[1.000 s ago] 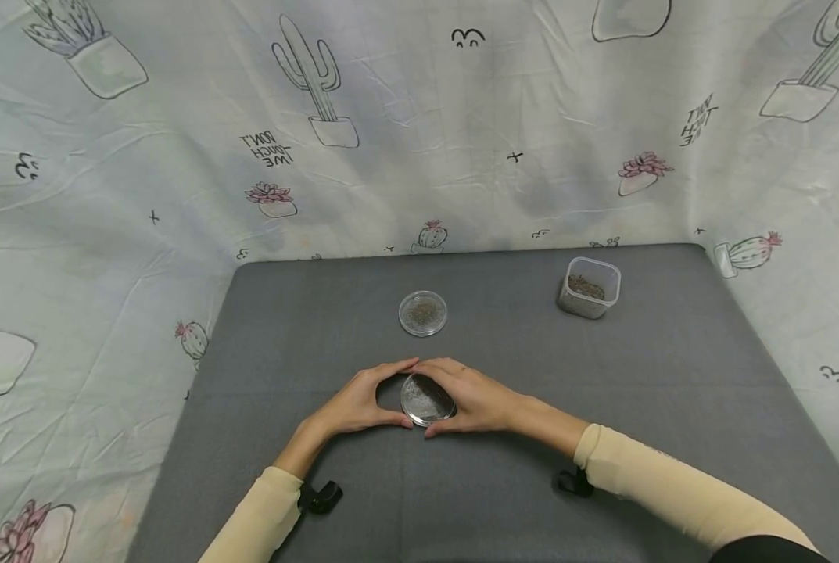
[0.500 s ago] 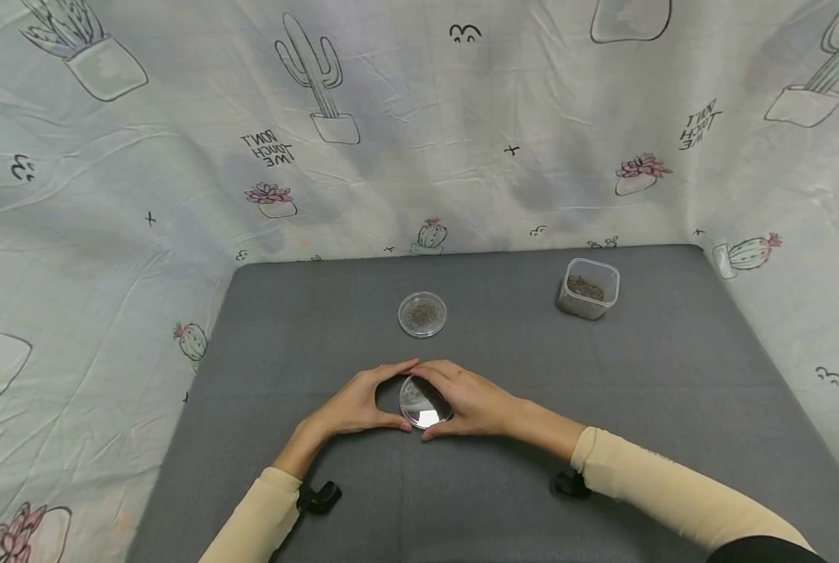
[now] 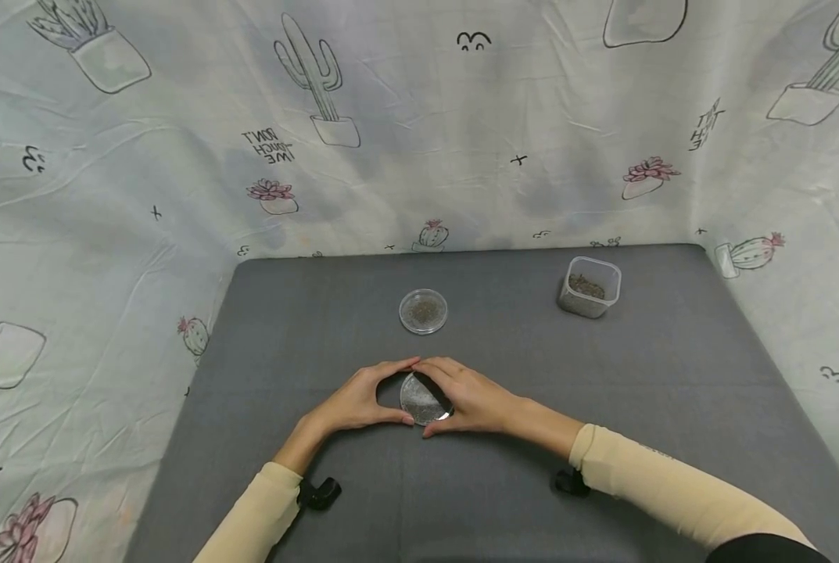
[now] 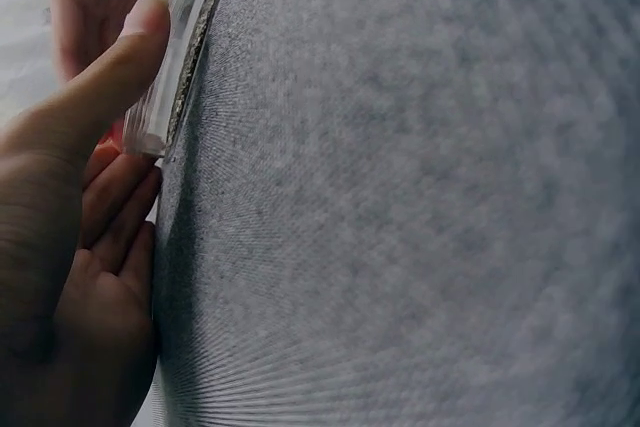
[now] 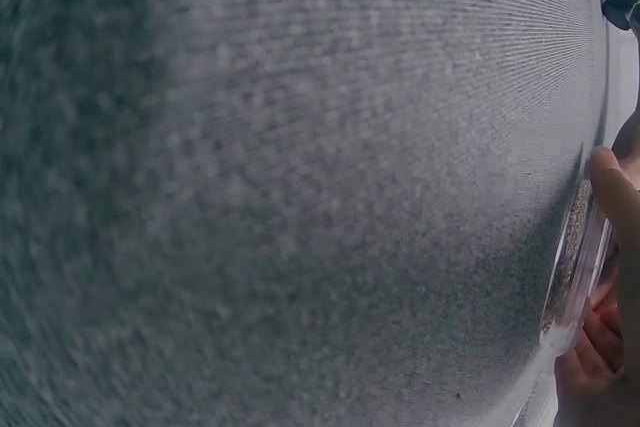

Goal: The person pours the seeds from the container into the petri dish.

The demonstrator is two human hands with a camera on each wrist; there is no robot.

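A round, clear petri dish (image 3: 422, 400) lies on the grey tabletop between both hands. In the left wrist view, the dish (image 4: 182, 77) appears edge-on, with a thin layer of brownish grains along its bottom. My left hand (image 3: 356, 403) curves round its left side, thumb at the near rim and fingers toward the far rim. From the right, my right hand (image 3: 477, 400) grips the dish, covering part of that side. The fingertips of both hands meet at the far rim. The right wrist view shows the dish (image 5: 572, 262) at its right edge, beside the thumb.
Behind the hands stands another clear petri dish (image 3: 423, 312) holding fine brownish grains. A square translucent plastic tub (image 3: 589, 288), partly filled with brown grainy material, sits at the back right. A cactus-print cloth (image 3: 461, 117) hangs behind the grey table (image 3: 306, 320).
Both hands keep almost the same place round the dish. A bright reflection seen on the lid half a second ago has shrunk to a small glint near the right thumb.
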